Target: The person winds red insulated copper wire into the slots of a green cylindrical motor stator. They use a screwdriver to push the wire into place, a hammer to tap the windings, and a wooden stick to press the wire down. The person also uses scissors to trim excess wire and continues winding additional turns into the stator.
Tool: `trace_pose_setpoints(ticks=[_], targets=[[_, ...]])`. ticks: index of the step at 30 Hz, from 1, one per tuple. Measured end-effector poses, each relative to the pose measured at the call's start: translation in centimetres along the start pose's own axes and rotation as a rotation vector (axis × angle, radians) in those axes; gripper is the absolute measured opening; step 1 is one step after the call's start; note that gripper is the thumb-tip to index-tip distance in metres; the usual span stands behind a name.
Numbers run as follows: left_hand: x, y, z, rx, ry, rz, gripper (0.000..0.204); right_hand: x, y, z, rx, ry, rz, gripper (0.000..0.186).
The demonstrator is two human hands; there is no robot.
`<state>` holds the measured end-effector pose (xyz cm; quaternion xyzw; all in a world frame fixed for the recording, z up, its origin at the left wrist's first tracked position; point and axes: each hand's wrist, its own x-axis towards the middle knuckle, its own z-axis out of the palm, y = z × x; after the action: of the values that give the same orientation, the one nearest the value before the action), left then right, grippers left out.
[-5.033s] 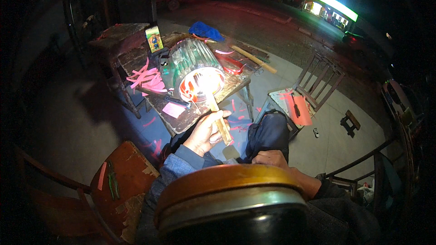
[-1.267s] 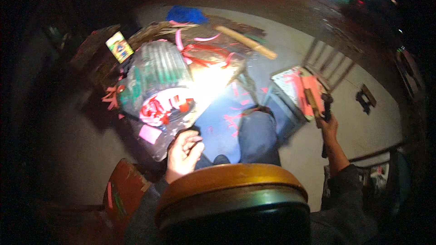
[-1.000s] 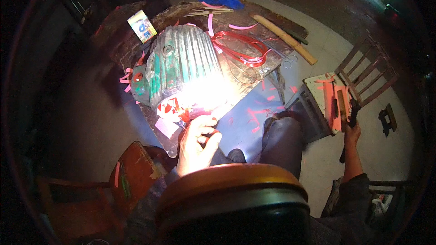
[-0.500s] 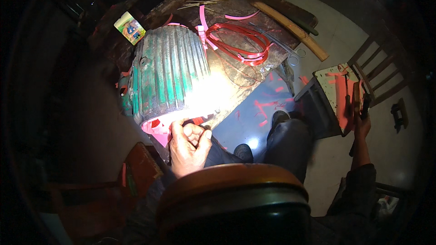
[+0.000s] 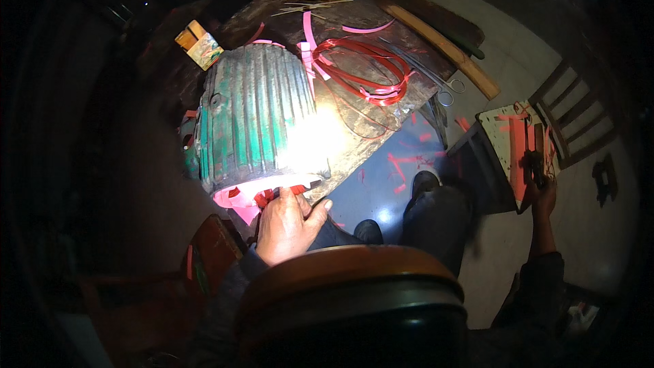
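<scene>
- We see a worn workbench (image 5: 381, 129) across the upper middle of the view, brightly lit near its front edge.
- On its left part lies a big green ribbed electric motor housing (image 5: 252, 119), its open end facing the person, with pink insulation paper (image 5: 235, 201) showing at that end.
- A long wooden handle (image 5: 446, 51) lies along the bench's far right edge.
- A coil of red strip (image 5: 364, 71) rests on the bench, just right of the motor, with loose pink strips (image 5: 310, 48) beside it.
- To the right stands a small side table (image 5: 511, 146) with red strips on its pale top.
- Our left hand (image 5: 286, 225) is at the motor's open end, fingers curled and pressed on the red and pink material there; we cannot tell whether it pinches anything.
- Our right hand (image 5: 541, 187) reaches to the side table and is closed around a dark tool (image 5: 535, 163), too dim to name.
- A pair of scissors (image 5: 443, 92) lies at the bench's right edge.
- A small yellow-green box (image 5: 201, 44) sits beyond the motor, at the bench's left corner.
</scene>
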<state>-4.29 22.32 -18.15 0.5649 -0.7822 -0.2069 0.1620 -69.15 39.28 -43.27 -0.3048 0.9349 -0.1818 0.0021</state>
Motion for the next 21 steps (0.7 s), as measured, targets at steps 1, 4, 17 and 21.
trace_pose_setpoints(ticks=[1,4,17,21], targets=[[-0.1,0.0,0.0,0.006,0.003,-0.004,0.045,0.0,-0.3,-0.2,-0.005,0.044,-0.037,0.059],[-0.6,-0.1,-0.1,-0.031,0.001,-0.019,0.05,0.4,-1.4,-0.8,-0.008,0.039,-0.085,0.058],[-4.2,-2.6,0.9,-0.088,0.04,0.137,0.11,-3.2,-7.7,-2.7,0.159,0.008,-0.546,0.045],[-5.1,-3.3,1.6,-0.229,-0.053,0.111,0.104,-10.4,-16.4,-3.8,0.487,-0.193,-0.403,0.042]])
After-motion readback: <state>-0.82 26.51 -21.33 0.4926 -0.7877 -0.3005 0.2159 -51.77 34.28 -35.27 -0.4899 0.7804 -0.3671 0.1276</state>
